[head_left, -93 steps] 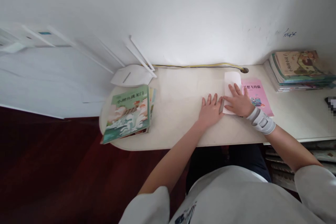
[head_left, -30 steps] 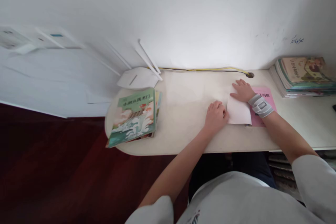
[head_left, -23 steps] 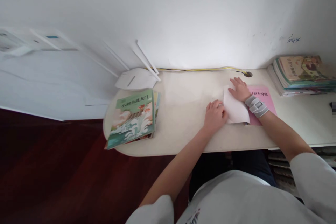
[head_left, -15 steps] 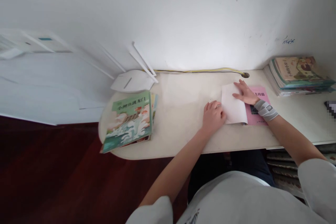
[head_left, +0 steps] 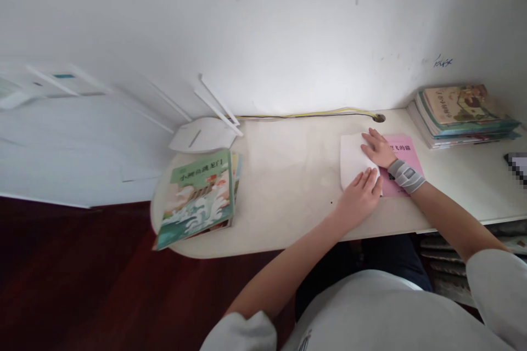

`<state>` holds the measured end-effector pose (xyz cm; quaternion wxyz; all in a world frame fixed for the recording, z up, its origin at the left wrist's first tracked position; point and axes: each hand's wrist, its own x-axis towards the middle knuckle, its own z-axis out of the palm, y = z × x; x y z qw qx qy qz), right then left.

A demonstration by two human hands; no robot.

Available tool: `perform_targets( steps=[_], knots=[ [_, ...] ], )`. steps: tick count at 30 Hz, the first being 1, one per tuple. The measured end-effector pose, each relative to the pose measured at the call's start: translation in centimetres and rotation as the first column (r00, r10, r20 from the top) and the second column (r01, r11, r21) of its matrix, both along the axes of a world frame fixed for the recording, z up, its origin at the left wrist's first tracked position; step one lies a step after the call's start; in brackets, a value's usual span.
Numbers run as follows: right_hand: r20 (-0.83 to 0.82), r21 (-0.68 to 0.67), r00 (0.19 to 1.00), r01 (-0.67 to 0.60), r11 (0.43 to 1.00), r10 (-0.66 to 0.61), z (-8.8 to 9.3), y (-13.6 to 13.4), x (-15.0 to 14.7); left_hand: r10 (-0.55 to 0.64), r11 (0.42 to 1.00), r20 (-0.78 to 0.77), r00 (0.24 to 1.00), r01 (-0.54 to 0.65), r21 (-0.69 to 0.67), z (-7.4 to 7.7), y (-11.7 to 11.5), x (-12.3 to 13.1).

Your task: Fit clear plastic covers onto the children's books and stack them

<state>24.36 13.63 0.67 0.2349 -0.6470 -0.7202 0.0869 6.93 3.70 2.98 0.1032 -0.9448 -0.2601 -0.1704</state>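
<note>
A pink booklet [head_left: 405, 162] with dark print lies on the table in front of me. Folded out to its left is a blank white sheet [head_left: 349, 153], which looks joined to the booklet's left side. My left hand [head_left: 362, 197] rests on the lower right part of the sheet, fingers stretched out and pointing up and right. Higher up, my right hand [head_left: 379, 148] lies across the sheet's right edge with its fingers spread, and its wrist, in a grey wrap, covers part of the pink cover. Neither hand grips anything.
A white router [head_left: 203, 134] with several antennas stands at the back left of the white table [head_left: 284, 175]. Picture books [head_left: 197, 197] lie before it, over the edge. A stack of books [head_left: 461, 109] sits back right, with a blurred dark object [head_left: 516, 167] nearby. Cables run along the wall.
My left hand has moved right, from beside the sheet's left edge onto its lower right part, and its curled fingers have straightened. My right hand stays on the sheet. The view has shifted slightly.
</note>
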Motion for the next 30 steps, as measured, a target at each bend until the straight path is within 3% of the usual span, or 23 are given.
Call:
perform_targets(
  steps=[5,11,16,30],
  knots=[
    [0.072,-0.062,0.997,-0.033,0.998,0.037,0.3,-0.1,-0.2,0.091,0.995,-0.086,0.992,-0.088,0.041,-1.6,-0.4,0.9],
    [0.129,-0.121,0.985,-0.101,0.988,0.116,0.6,-0.2,-0.3,0.103,0.993,-0.097,0.99,-0.108,-0.049,-3.3,-0.2,1.0],
    [0.052,-0.043,0.997,-0.06,0.997,0.062,-0.1,0.2,0.2,0.091,0.989,-0.091,0.992,-0.101,-0.108,-3.0,1.1,0.8],
    [0.222,-0.158,0.923,-0.283,0.946,0.314,0.9,-0.6,-0.3,0.186,0.971,-0.166,0.968,-0.207,-0.121,-2.0,0.3,-0.6]
  ],
)
